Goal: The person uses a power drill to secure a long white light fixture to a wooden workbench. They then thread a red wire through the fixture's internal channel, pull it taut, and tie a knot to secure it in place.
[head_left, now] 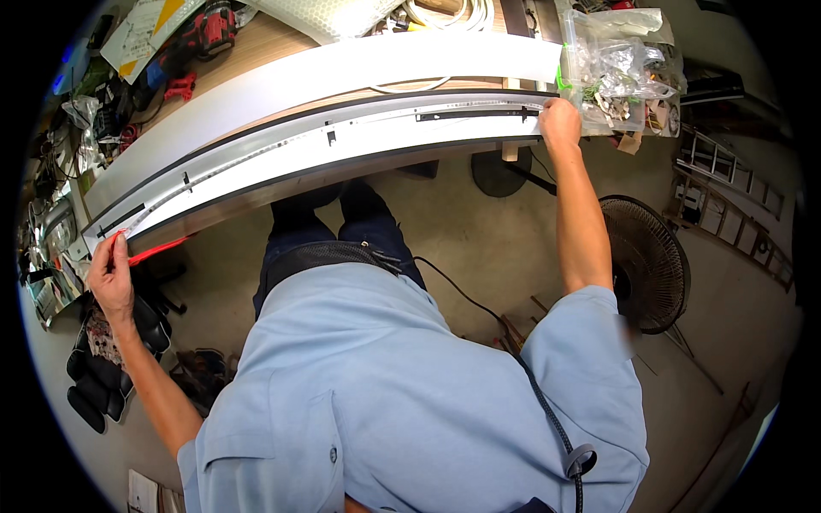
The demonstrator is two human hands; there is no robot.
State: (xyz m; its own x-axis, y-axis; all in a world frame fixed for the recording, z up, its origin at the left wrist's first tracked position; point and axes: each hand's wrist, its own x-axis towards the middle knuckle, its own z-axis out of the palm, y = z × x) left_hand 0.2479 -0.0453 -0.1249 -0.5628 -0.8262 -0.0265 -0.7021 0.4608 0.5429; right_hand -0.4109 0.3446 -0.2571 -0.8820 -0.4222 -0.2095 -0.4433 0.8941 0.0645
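A long white light-fixture housing [376,135] with dark edges lies along the bench front, bent by the lens. Inside it are black clips and a longer black bar [475,114]. Between my hands, a thin pale strip with markings [248,156], like a measuring tape, runs along the housing. My left hand [113,278] is closed at the housing's left end, pinching a bright red band [158,249] where the strip ends. At the right end, my right hand [561,126] is closed over the strip's other end; its fingertips are partly hidden.
Behind the housing lies a long white panel [256,104]. A red-and-black power tool [214,30], bubble wrap [329,15] and coiled white cable [453,15] sit farther back. At right are a clear bin of small parts [611,81], a floor fan [646,265] and a ladder [735,214].
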